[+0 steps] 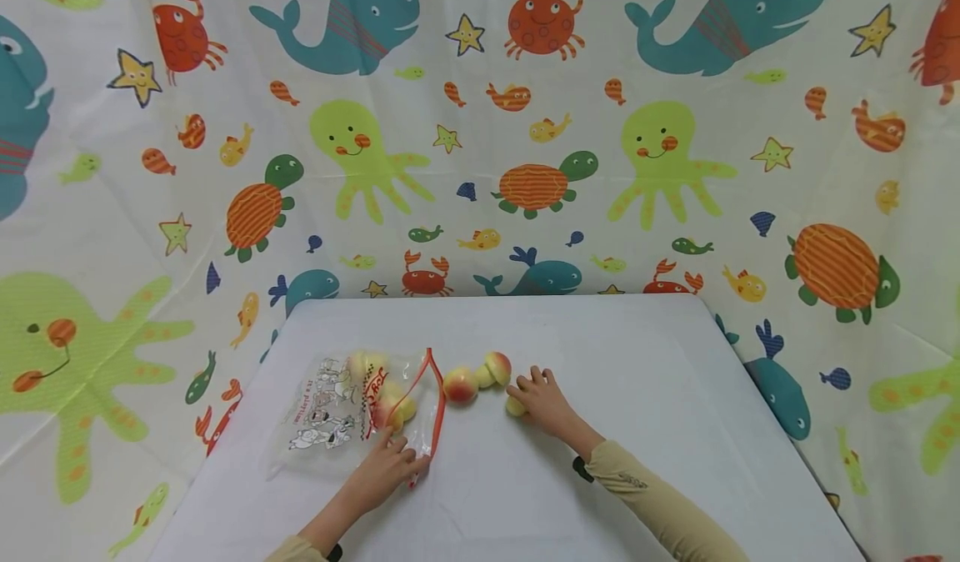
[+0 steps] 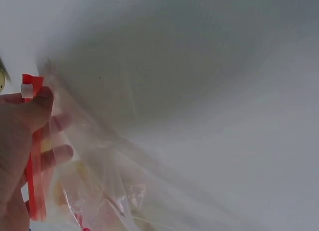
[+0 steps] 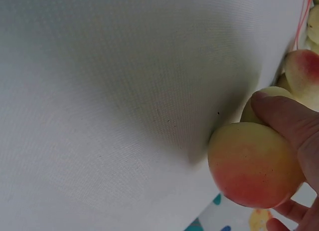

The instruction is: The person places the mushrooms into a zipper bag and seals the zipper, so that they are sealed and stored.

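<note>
A clear zip bag with printed cartoon animals and a red zip edge lies on the left of the table. Several yellow mushroom-shaped pieces with a red blush show through its plastic. My left hand pinches the bag's edge beside the white slider, thumb on one side and fingers behind. My right hand grips another mushroom-shaped piece, its thumb pressed on the narrower part; in the head view the hand covers most of it. Between bag and right hand lie a round yellow-red piece and a mushroom-shaped one.
The white table extends to the right and behind the hands. A curtain printed with sea animals hangs at the back and along both sides, close to the table's edges.
</note>
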Tool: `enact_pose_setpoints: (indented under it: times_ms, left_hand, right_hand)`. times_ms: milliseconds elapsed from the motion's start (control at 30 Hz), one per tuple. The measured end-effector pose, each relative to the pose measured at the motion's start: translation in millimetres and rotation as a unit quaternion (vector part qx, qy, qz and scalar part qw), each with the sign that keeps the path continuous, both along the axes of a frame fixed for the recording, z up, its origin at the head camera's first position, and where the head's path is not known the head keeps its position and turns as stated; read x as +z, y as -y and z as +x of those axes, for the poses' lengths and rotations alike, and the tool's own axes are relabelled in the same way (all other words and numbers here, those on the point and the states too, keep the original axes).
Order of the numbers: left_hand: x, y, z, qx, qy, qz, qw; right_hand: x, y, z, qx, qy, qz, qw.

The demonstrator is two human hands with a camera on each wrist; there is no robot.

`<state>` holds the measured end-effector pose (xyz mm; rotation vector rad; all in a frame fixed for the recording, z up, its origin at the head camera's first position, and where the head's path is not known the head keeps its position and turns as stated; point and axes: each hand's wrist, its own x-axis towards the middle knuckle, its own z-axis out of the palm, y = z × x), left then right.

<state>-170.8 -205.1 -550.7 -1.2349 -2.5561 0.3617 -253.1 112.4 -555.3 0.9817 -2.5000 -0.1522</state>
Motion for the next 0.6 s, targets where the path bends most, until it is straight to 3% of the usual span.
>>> enact_pose_setpoints:
  times_ms: [600]
  left_hand:
    - [-1.6,-1.5,1.2,0.002,-0.002,-0.012,0.9999]
  right_hand:
    - [0.9,1.8,4.1,0.008,0.004,-0.006,1.000]
